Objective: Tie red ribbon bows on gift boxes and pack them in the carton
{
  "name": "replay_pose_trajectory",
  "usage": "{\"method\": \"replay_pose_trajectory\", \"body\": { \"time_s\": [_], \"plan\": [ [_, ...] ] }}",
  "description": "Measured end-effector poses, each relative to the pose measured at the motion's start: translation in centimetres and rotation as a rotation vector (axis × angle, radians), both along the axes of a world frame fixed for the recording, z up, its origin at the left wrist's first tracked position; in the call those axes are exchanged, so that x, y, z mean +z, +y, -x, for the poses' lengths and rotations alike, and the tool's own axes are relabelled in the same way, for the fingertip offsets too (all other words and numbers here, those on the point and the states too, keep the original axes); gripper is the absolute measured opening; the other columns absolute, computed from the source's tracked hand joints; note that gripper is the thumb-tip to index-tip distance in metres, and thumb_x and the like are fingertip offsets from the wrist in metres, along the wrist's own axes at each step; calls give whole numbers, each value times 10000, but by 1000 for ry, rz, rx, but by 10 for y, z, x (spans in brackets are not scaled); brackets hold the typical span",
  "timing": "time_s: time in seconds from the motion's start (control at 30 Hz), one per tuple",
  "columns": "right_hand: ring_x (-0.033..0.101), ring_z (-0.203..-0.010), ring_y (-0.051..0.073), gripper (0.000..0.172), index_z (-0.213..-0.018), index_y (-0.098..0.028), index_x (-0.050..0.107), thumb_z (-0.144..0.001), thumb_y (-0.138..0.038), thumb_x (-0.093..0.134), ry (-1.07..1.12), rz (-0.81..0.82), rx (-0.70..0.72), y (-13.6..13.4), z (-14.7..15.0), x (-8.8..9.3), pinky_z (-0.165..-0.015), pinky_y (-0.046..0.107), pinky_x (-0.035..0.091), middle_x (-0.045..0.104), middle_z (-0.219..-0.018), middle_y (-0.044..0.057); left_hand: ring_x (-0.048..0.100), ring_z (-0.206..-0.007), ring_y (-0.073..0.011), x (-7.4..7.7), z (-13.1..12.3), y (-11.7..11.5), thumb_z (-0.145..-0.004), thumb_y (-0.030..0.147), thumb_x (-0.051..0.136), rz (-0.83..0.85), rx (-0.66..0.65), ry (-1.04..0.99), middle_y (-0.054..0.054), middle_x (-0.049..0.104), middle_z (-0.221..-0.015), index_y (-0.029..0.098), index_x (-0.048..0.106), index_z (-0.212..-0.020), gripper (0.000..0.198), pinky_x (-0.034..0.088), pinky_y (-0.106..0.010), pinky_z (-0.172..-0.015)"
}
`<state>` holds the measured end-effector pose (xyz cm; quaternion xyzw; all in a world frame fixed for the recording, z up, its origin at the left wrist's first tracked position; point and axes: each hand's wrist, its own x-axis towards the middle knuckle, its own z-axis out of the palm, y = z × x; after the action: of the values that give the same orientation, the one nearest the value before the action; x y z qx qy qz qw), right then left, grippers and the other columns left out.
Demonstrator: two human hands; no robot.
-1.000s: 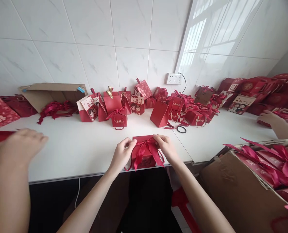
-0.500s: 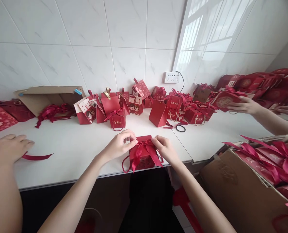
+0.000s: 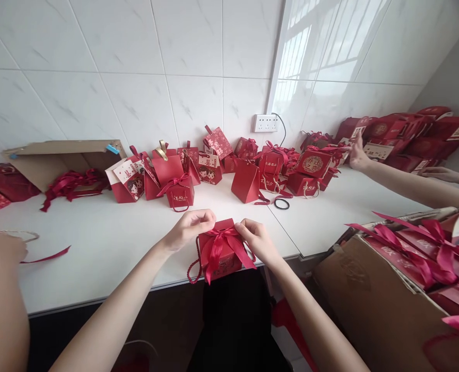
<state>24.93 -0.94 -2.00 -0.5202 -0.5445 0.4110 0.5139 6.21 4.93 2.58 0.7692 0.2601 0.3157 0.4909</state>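
Right in front of me, at the table's front edge, stands a small red gift box (image 3: 229, 262) with twisted red cord handles at its sides. A shiny red ribbon bow (image 3: 223, 235) is tied across its upper part, its tails hanging down the front. At the box's upper left, my left hand (image 3: 190, 229) has thumb and forefinger pinched at the bow. My right hand (image 3: 255, 238) is closed in a pinch at the bow's right side. The fingertips hide the exact bits of ribbon they grip.
Several red gift boxes (image 3: 244, 181) line the wall. A cardboard box with ribbons (image 3: 74, 183) sits back left, and a carton (image 3: 353, 279) of boxes at right. One co-worker's hand (image 3: 4, 248) is at left; another's (image 3: 359, 152) reaches in from the right.
My hands stay at the bow, and the left fingers have drawn slightly in. The right co-worker's hand has let go of a red box, now on top of another. The view has shifted slightly.
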Motion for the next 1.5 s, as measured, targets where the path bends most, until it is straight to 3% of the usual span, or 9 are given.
{"method": "replay_pose_trajectory", "body": {
  "time_s": [0.2, 0.37, 0.43, 0.6, 0.73, 0.83, 1.03, 1.33, 1.5],
  "plan": [
    [342, -487, 87, 451, -589, -204, 403, -761, -607, 513, 6, -9, 3, -2, -1, -2, -470, 228, 282, 406, -519, -54, 415, -620, -123, -5, 6, 0, -739, 369, 614, 147, -59, -79, -12, 469, -658, 168, 526, -613, 254, 354, -265, -592],
    [300, -388, 71, 435, -617, -214, 400, -779, -609, 487, 10, 75, 22, -1, -1, -9, -390, 225, 255, 392, -499, -73, 485, -649, -140, -6, 6, -2, -701, 422, 664, 181, -35, -62, -52, 567, -724, 162, 538, -597, 307, 407, -279, -608],
    [358, -410, 85, 394, -648, -213, 425, -797, -571, 490, -35, 45, -18, -2, -1, -10, -407, 233, 313, 425, -524, -60, 513, -670, -150, -7, 6, -2, -705, 439, 665, 187, -25, -55, -59, 592, -735, 159, 562, -616, 312, 429, -286, -634],
    [553, -761, 170, 137, -867, -207, 527, -848, -342, 527, -340, -453, -385, -20, 8, 1, -701, 323, 489, 555, -842, 42, 562, -732, -163, -9, 5, -5, -752, 416, 644, 220, 14, -74, -44, 599, -745, 161, 603, -726, 260, 461, -288, -702],
    [566, -877, 189, 85, -942, -209, 580, -884, -253, 535, -584, -704, -249, -31, 24, 16, -770, 339, 489, 548, -935, 75, 566, -767, -153, -7, 6, -7, -808, 376, 596, 160, 10, -16, -31, 610, -787, 167, 636, -802, 212, 458, -270, -725],
    [570, -884, 209, 116, -979, -195, 590, -886, -209, 522, -715, -677, -237, -27, 31, 19, -748, 354, 479, 572, -967, 91, 576, -802, -168, -6, 8, -8, -815, 372, 582, 147, 2, -13, -46, 632, -823, 166, 663, -835, 222, 465, -280, -737],
    [545, -712, 164, 137, -771, -198, 540, -850, -102, 483, -785, -744, -289, -19, 34, 12, -692, 308, 419, 607, -766, 23, 577, -748, -159, -7, 9, -10, -800, 398, 602, 114, 58, -28, -41, 630, -773, 157, 639, -794, 244, 472, -280, -721],
    [492, -616, 133, 145, -687, -219, 415, -750, -109, 488, -503, -577, -255, -17, 35, 10, -606, 255, 412, 517, -677, -19, 543, -768, -145, -5, 11, -11, -769, 328, 614, -4, -4, 101, -31, 612, -818, 151, 622, -827, 186, 435, -263, -721],
    [504, -629, 128, 121, -697, -216, 436, -770, -145, 500, -428, -539, -232, -17, 36, 8, -603, 250, 422, 533, -711, -10, 546, -813, -150, -9, 7, -14, -790, 314, 606, -102, 57, 89, -22, 603, -821, 161, 595, -791, 154, 429, -268, -754]
  ]
}}
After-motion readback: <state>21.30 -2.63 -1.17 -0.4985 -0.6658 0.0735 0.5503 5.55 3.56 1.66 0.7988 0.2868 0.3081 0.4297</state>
